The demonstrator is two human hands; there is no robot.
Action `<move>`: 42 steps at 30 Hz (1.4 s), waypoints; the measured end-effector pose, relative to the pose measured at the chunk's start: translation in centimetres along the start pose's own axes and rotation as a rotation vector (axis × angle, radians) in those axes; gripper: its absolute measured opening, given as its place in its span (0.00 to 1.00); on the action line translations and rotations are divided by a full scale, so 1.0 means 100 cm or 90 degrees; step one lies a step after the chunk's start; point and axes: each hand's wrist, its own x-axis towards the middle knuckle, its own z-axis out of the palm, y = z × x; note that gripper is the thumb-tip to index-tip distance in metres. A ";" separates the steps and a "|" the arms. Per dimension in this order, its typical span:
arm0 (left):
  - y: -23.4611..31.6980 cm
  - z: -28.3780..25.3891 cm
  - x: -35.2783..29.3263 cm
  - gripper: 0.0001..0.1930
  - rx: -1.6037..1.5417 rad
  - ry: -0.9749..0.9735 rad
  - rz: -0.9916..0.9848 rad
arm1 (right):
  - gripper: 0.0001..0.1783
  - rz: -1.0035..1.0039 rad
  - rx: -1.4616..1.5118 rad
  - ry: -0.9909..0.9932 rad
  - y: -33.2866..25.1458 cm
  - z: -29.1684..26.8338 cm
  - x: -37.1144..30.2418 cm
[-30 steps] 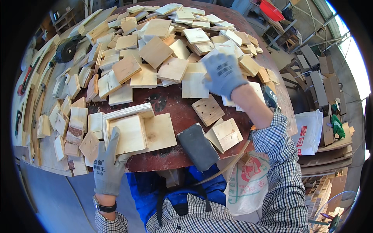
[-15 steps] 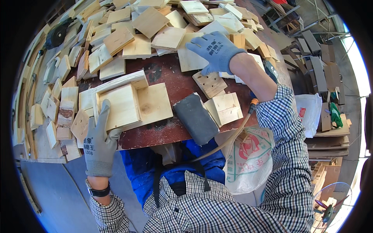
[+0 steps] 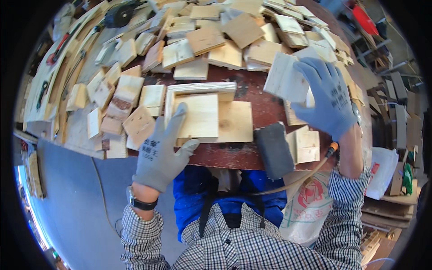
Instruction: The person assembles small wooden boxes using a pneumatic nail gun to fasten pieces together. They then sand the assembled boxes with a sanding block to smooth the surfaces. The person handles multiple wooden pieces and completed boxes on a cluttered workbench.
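Observation:
My left hand [image 3: 163,150], in a grey glove, is at the near left corner of a wooden assembly. Its index finger lies along the raised square board [image 3: 198,116] and its thumb is by the front edge. The assembly has a low wall [image 3: 204,87] at the back and a flat base board [image 3: 238,121] showing to the right. My right hand [image 3: 327,96], also gloved, grips a pale square wooden board [image 3: 284,77] by its right side, tilted above the table. Part of that board is behind the fingers.
A dark grey block [image 3: 273,150] lies at the red table's [image 3: 216,157] front edge, beside small wood blocks [image 3: 307,145]. Loose wooden boards [image 3: 204,40] are heaped at the back. An orange-tipped hose [image 3: 310,170] crosses the front edge. A black round tool [image 3: 120,15] sits far left.
My right hand has taken up a pale board from the pile and brought it nearer. My left hand remains at the assembly. The whole view has shifted, so the table appears further right.

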 end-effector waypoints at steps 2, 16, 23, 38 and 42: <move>0.002 -0.006 0.001 0.39 -0.016 -0.040 -0.042 | 0.41 -0.020 0.189 0.007 -0.042 -0.001 0.011; 0.007 -0.011 0.000 0.40 -0.057 -0.058 -0.061 | 0.33 -0.096 0.239 -0.023 -0.138 0.046 0.043; -0.010 0.003 -0.002 0.37 -0.019 0.027 0.028 | 0.28 0.033 0.403 0.014 -0.157 0.062 0.025; 0.008 -0.018 0.006 0.41 0.065 -0.060 -0.080 | 0.24 0.211 0.360 -0.027 -0.197 0.062 0.019; 0.043 -0.040 0.030 0.48 0.319 -0.096 0.048 | 0.27 0.224 0.419 -0.018 -0.186 0.066 0.015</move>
